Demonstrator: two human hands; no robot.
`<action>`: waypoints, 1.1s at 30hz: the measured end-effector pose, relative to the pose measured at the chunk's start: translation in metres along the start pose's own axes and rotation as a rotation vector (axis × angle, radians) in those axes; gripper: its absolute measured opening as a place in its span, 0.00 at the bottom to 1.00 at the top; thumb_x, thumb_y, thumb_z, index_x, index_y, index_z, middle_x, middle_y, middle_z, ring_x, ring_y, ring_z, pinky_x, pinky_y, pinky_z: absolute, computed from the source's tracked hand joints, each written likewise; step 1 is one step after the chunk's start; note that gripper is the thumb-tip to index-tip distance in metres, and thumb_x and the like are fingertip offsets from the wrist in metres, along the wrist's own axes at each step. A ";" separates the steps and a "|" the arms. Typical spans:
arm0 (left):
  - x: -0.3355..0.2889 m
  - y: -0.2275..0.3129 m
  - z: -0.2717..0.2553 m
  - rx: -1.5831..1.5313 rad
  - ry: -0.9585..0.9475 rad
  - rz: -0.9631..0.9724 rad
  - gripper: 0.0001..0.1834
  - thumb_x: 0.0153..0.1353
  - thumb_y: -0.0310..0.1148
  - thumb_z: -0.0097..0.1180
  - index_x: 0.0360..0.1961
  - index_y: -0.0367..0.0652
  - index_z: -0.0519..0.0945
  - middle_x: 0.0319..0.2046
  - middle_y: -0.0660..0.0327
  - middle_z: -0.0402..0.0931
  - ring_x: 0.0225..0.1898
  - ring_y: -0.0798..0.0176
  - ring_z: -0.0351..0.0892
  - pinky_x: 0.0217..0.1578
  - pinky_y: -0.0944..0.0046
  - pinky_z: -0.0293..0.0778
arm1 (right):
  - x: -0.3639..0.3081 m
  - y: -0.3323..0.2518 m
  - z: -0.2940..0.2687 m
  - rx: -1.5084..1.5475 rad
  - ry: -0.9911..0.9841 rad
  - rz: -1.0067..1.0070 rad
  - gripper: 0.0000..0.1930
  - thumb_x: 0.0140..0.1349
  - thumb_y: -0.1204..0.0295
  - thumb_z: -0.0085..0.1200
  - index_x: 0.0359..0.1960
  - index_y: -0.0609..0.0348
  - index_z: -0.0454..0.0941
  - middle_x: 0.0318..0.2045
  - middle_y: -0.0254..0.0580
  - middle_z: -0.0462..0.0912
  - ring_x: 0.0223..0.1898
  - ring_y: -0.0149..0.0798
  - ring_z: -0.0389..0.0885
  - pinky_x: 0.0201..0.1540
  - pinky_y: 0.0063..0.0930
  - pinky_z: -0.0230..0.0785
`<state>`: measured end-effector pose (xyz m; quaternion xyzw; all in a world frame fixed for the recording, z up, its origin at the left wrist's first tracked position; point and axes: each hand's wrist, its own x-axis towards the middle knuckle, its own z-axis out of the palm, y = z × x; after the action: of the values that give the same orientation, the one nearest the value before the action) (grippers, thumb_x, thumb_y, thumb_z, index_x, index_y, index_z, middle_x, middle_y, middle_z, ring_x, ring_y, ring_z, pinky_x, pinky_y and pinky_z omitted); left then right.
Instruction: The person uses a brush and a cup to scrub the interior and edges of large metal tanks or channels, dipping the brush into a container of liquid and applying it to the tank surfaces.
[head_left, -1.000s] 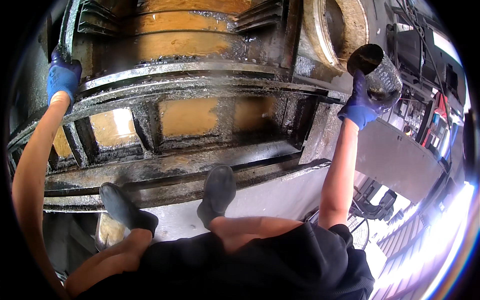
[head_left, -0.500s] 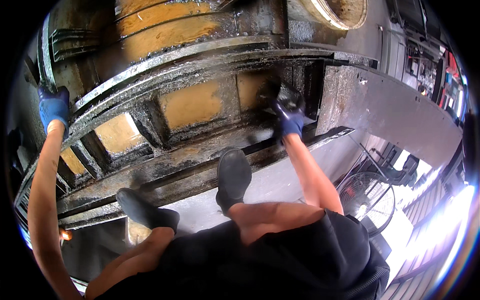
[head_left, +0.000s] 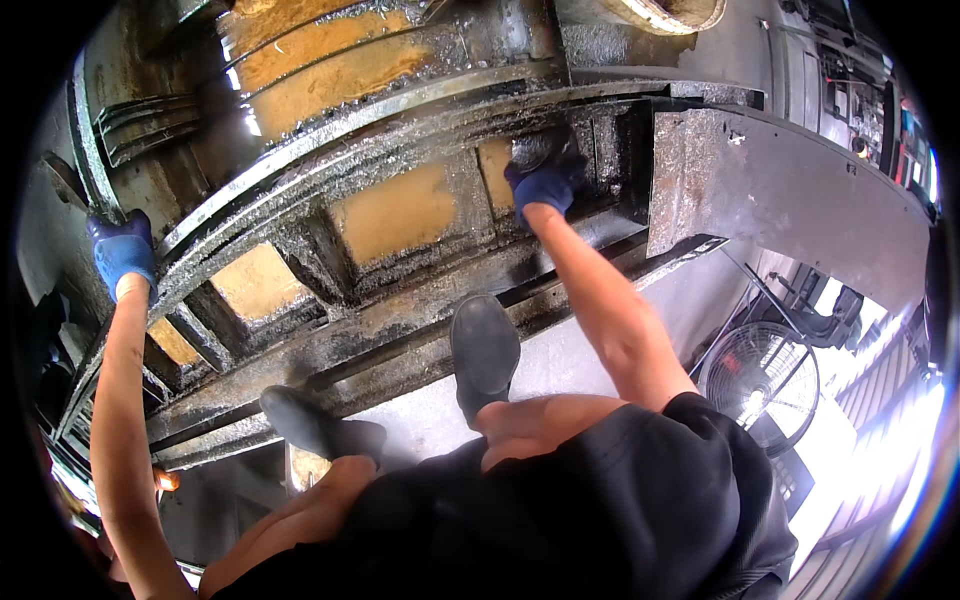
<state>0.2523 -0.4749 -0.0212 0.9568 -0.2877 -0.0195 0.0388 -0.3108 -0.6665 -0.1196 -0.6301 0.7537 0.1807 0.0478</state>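
Note:
Both of my hands wear blue gloves. My left hand [head_left: 122,250], at the far left, is closed round the end of a narrow metal rail [head_left: 88,150] beside the trough's rim. My right hand [head_left: 546,188] grips a dark, wet, bowl-like scoop [head_left: 540,148], low inside the grimy metal trough [head_left: 330,285]. The scoop's lower part is hard to make out against the dark wall. Cloudy tan liquid [head_left: 392,215] lies in the trough's compartments, left of the scoop. Shiny metal shavings cling to its ledges and ribs.
My dark shoes [head_left: 486,345] stand at the trough's near edge. Beyond the rim, more amber liquid [head_left: 340,75] fills a ribbed bay. A dirty white bucket [head_left: 680,15] is at the top. A grey metal panel [head_left: 790,190] extends right, with a floor fan [head_left: 760,385] below it.
My right hand and the scoop have moved left and farther from me, deeper into the trough. My left hand stays on the rail. The view has shifted slightly.

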 end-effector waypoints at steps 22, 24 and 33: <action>0.001 -0.001 -0.003 -0.078 -0.013 -0.001 0.32 0.50 0.39 0.57 0.56 0.34 0.68 0.43 0.35 0.77 0.47 0.34 0.77 0.50 0.47 0.71 | -0.009 0.037 -0.101 1.010 -0.742 -0.374 0.43 0.43 0.66 0.73 0.63 0.60 0.64 0.56 0.46 0.75 0.53 0.40 0.73 0.56 0.31 0.68; -0.001 0.011 -0.001 -0.038 -0.031 -0.031 0.33 0.51 0.39 0.57 0.57 0.34 0.67 0.44 0.35 0.77 0.48 0.35 0.77 0.50 0.48 0.71 | -0.022 0.047 -0.140 1.062 -0.889 -0.297 0.46 0.46 0.64 0.73 0.66 0.61 0.60 0.61 0.46 0.70 0.58 0.40 0.70 0.59 0.32 0.67; -0.006 -0.007 0.003 -0.088 -0.045 -0.027 0.35 0.54 0.37 0.56 0.62 0.33 0.63 0.44 0.34 0.77 0.48 0.34 0.77 0.49 0.47 0.71 | 0.027 0.078 -0.287 0.690 -0.224 -0.576 0.29 0.66 0.77 0.48 0.68 0.61 0.56 0.54 0.48 0.74 0.50 0.37 0.77 0.52 0.31 0.73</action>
<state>0.2505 -0.4661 -0.0251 0.9572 -0.2744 -0.0541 0.0742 -0.3471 -0.7762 0.1554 -0.7376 0.5542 -0.0346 0.3842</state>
